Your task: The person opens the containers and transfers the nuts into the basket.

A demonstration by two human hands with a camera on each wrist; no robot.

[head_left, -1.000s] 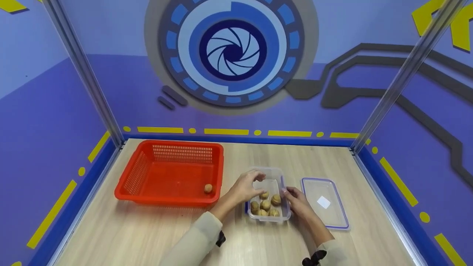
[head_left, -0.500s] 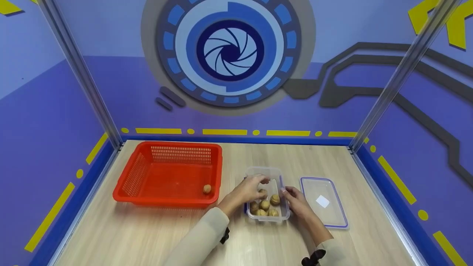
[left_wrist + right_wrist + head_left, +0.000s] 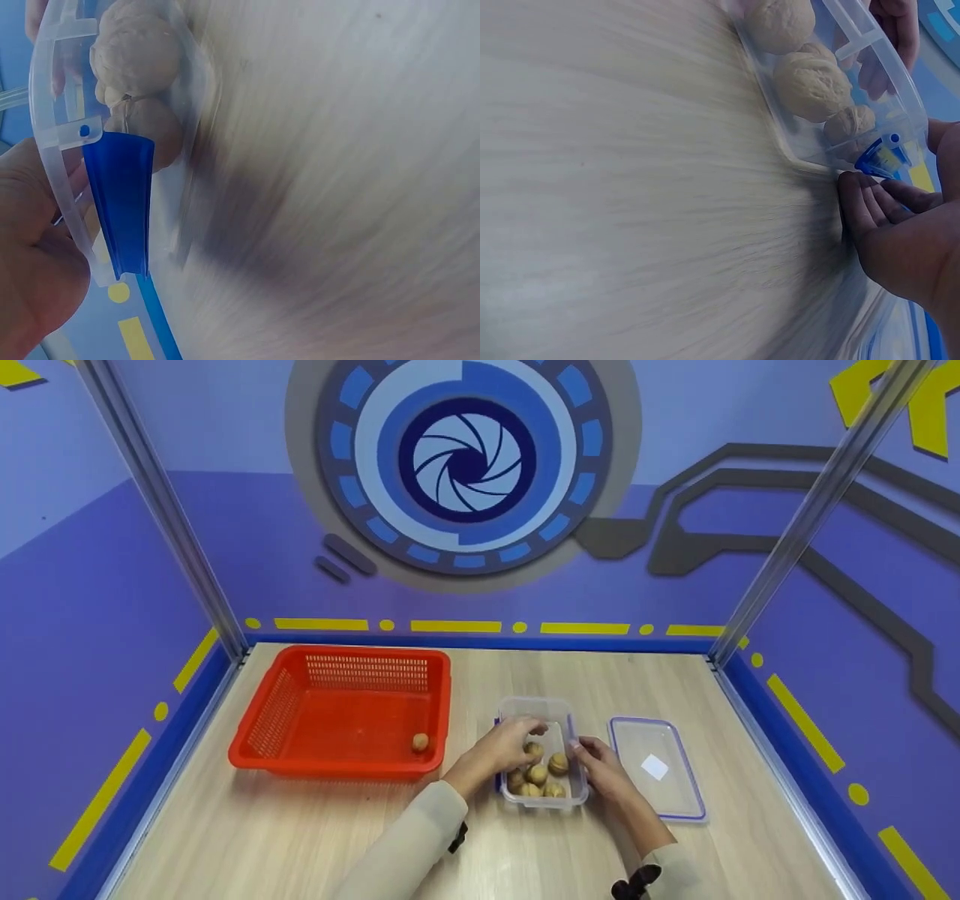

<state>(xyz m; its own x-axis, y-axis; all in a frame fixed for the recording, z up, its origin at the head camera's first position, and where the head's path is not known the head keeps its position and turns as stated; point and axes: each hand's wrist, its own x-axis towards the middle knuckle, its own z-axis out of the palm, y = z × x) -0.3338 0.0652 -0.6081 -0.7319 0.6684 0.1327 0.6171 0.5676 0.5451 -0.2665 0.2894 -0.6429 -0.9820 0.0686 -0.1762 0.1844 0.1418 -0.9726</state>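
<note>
My left hand (image 3: pixel 510 744) reaches over the left rim of a clear plastic food container (image 3: pixel 559 712) with blue clips. Its thumb and fingers are spread apart above a walnut (image 3: pixel 533 750) inside. Several other walnuts, one of them a walnut (image 3: pixel 558 764) by the right wall, lie on the container floor. My right hand (image 3: pixel 606 771) grips the container's right side, thumb at the rim and fingers outside. In the left wrist view a blue clip (image 3: pixel 124 202) hangs down beside my left hand (image 3: pixel 37 240). The right wrist view shows my right hand (image 3: pixel 900 232) below the container's wall.
A red plastic basket (image 3: pixel 360 769) stands on the left of the wooden table (image 3: pixel 300 840), with one walnut (image 3: pixel 420 742) in its near right corner. The container's clear lid (image 3: pixel 675 795), blue-edged with a white label, lies to the right. Printed panels enclose the table.
My left hand has moved slightly right and lower into the container, its fingers now nearer the walnut. The right hand keeps its grip. The view has shifted a little.
</note>
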